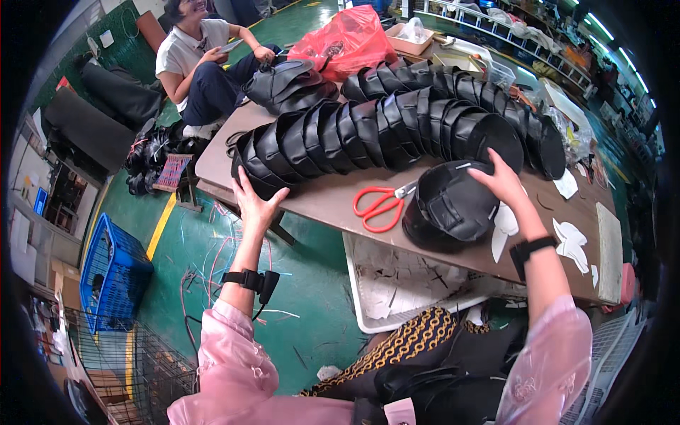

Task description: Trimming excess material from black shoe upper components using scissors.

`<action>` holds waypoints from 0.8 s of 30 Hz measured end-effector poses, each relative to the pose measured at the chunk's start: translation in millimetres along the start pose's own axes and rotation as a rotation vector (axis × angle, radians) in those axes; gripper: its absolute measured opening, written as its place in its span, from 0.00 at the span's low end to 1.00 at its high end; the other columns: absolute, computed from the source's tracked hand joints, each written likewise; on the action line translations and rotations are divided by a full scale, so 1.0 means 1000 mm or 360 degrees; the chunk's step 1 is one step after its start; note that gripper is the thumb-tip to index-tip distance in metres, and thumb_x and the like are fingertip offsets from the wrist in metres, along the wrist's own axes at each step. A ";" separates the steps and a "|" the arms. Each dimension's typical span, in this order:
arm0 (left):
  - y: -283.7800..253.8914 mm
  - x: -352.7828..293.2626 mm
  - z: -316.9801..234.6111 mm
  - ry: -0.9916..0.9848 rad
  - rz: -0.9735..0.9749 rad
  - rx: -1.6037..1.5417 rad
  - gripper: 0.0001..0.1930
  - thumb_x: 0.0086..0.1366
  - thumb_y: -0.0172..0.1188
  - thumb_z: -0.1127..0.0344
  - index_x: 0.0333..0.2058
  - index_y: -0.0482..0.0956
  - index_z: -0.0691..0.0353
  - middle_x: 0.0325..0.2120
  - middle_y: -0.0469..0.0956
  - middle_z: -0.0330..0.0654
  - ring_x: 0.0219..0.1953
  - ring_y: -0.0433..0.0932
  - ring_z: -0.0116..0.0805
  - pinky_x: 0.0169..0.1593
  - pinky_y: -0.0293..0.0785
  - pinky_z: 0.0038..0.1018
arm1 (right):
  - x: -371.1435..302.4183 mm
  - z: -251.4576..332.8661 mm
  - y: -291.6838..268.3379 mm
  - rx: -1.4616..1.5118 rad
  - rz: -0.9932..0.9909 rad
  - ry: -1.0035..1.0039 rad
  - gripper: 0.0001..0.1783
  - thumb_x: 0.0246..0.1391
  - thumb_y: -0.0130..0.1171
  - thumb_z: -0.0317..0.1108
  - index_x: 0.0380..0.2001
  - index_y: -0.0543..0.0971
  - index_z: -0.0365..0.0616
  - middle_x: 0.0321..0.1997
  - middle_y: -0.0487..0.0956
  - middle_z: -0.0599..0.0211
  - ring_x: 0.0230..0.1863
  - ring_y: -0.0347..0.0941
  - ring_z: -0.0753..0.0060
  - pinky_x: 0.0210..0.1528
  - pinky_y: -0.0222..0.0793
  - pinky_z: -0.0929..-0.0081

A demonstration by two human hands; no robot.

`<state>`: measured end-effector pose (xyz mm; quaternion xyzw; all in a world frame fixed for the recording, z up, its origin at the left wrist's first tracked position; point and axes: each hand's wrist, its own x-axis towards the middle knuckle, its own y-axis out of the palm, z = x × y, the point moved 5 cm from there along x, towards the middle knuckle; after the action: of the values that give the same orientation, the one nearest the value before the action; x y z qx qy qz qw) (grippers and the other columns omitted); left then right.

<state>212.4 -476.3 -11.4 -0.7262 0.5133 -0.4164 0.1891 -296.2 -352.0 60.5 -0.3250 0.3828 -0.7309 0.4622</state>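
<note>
A long curved row of black, leather-like cup-shaped pieces (368, 134), nested one in another, lies across the brown table (312, 198). At the row's left end is my left hand (256, 204), fingers spread against the last piece. My right hand (504, 180) is open at the right end, its fingertips at or close to the row's round end face; contact is hard to tell. Just below that hand stands a separate black piece (453, 205) with a strap-like detail. Scissors (379, 207) with red handles lie beside it, blades partly hidden behind the piece.
Behind lie a second black row (425, 81), more black pieces (290, 85) and a red plastic bag (347, 42). White scraps (572, 244) lie at right. A person (202, 60) sits across the table. A scrap-filled white bin (358, 297) and blue basket (113, 273) are on the floor.
</note>
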 end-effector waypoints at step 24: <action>0.171 0.047 -0.151 0.0484 0.0249 -0.0031 0.47 0.56 0.60 0.57 0.64 0.34 0.50 0.60 0.44 0.66 0.56 0.60 0.64 0.55 0.64 0.44 | 0.163 -0.134 0.015 -0.0310 -0.0340 -0.0130 0.27 0.43 0.62 0.39 0.49 0.72 0.48 0.56 0.67 0.52 0.59 0.56 0.42 0.61 0.54 0.58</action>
<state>-2.6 -564.3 -24.0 -0.6145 0.5949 -0.5005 0.1339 -459.7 -472.5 1.2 -0.4366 0.3962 -0.7214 0.3633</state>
